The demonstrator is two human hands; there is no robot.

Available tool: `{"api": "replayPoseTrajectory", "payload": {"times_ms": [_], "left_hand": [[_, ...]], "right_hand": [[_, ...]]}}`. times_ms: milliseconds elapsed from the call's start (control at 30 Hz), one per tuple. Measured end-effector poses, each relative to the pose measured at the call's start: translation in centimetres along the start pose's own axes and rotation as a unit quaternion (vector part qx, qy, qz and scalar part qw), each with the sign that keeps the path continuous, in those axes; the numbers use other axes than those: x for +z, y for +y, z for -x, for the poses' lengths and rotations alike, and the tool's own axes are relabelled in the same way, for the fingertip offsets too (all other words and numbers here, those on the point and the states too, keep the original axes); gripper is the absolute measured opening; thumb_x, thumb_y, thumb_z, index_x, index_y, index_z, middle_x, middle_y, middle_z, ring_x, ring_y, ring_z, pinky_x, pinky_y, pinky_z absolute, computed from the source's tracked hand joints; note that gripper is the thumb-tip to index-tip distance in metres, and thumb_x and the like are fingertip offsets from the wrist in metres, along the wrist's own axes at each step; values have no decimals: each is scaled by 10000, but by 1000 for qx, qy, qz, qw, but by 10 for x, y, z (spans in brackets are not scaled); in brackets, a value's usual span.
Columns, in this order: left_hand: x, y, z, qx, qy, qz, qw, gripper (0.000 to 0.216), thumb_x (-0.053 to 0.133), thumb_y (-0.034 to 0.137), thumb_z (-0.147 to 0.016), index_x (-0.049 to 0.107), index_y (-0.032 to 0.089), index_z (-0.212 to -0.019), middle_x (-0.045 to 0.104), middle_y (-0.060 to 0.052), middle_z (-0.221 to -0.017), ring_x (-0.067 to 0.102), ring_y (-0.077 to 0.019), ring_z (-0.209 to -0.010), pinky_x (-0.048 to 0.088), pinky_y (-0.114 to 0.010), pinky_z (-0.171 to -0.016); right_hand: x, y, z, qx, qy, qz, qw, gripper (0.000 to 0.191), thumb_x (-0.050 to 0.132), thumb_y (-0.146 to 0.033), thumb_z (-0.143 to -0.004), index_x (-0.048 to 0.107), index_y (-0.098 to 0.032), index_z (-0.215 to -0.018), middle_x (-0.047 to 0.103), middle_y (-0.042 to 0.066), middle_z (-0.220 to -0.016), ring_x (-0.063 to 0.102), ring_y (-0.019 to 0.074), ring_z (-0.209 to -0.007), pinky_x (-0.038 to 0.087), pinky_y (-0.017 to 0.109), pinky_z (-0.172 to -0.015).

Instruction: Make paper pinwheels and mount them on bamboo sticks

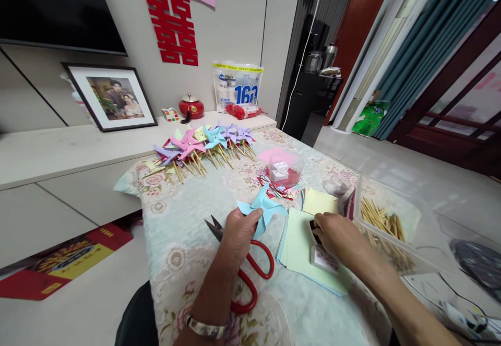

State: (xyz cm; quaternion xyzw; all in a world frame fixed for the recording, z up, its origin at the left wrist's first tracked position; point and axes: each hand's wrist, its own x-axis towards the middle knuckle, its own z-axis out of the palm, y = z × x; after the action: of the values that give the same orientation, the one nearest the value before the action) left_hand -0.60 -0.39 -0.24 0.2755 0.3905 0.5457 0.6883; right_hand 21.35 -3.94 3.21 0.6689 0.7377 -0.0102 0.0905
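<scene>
My left hand is closed on a light blue folded paper pinwheel, held just above the table. Under that hand lie red-handled scissors, blades pointing left. My right hand rests on a stack of pale green paper sheets, its fingers curled over a small dark-and-white box; what the fingertips pinch is hidden.
A row of finished paper pinwheels on sticks lies at the table's far end. A clear tub of wooden sticks stands at the right. A round clear container sits on pink paper. Floral tablecloth covers the table.
</scene>
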Motion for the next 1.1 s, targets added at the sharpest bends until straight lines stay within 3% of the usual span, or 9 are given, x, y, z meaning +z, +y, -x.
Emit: {"api": "replayPoseTrajectory", "payload": {"times_ms": [167, 300, 400, 533, 633, 767, 900, 1100], "left_hand": [[0, 0, 0, -1, -10, 7, 1000, 197, 790, 256, -608, 708, 168, -764, 714, -20, -699, 667, -198, -694, 509, -291, -686], [-1, -1, -1, 4, -18, 31, 999, 202, 810, 268, -598, 703, 169, -738, 700, -15, -683, 635, -175, -643, 495, -271, -637], [-4, 0, -3, 10, -24, 60, 998, 204, 823, 284, -589, 682, 183, -696, 666, 8, -652, 569, -134, -568, 470, -242, -560], [-7, 2, -4, 14, -18, 85, 996, 238, 827, 299, -584, 645, 192, -694, 614, 31, -617, 532, -118, -546, 465, -237, -555], [-7, 4, -3, 30, -3, 87, 996, 246, 825, 307, -588, 640, 193, -705, 621, 29, -630, 533, -121, -548, 458, -242, -558], [-3, 2, -6, 53, 18, 86, 995, 220, 812, 296, -589, 663, 195, -715, 666, 14, -676, 576, -142, -593, 467, -255, -604], [-3, -4, -10, 64, 66, 57, 994, 172, 781, 275, -617, 666, 173, -695, 648, 19, -644, 575, -132, -603, 461, -247, -625], [-10, -12, -15, 84, 126, 21, 988, 190, 777, 281, -642, 690, 153, -753, 616, 45, -604, 529, -100, -548, 414, -219, -555]], "right_hand": [[-5, -3, 3, 34, 30, -21, 999, 161, 504, -169, -903, 644, -151, -826, 730, 135, -806, 689, 256, -718, 265, 310, -560], [-22, -17, -1, -22, 116, -187, 975, 118, 518, -142, -848, 609, -184, -786, 689, 50, -718, 626, 191, -646, 333, 281, -585], [-31, -33, -19, -64, 151, -365, 917, 115, 536, -185, -842, 627, -198, -772, 651, 8, -659, 598, 171, -619, 391, 279, -607], [-25, -55, -50, -68, 101, -619, 776, 156, 632, -341, -801, 667, -191, -776, 623, -16, -588, 566, 146, -525, 426, 265, -533], [-10, -66, -65, -48, 84, -715, 693, 169, 734, -336, -700, 666, -183, -720, 605, -32, -538, 529, 119, -476, 420, 238, -478], [7, -67, -69, -2, 69, -777, 626, 269, 866, -316, -562, 686, -171, -700, 614, -38, -514, 537, 105, -455, 437, 216, -450], [8, -62, -67, 51, 94, -820, 563, 364, 931, -360, -491, 709, -165, -703, 652, -22, -566, 575, 104, -477, 464, 211, -462], [-1, -56, -62, 22, 134, -830, 541, 315, 906, -373, -581, 725, -175, -746, 684, 1, -651, 597, 120, -572, 491, 243, -574]]}}
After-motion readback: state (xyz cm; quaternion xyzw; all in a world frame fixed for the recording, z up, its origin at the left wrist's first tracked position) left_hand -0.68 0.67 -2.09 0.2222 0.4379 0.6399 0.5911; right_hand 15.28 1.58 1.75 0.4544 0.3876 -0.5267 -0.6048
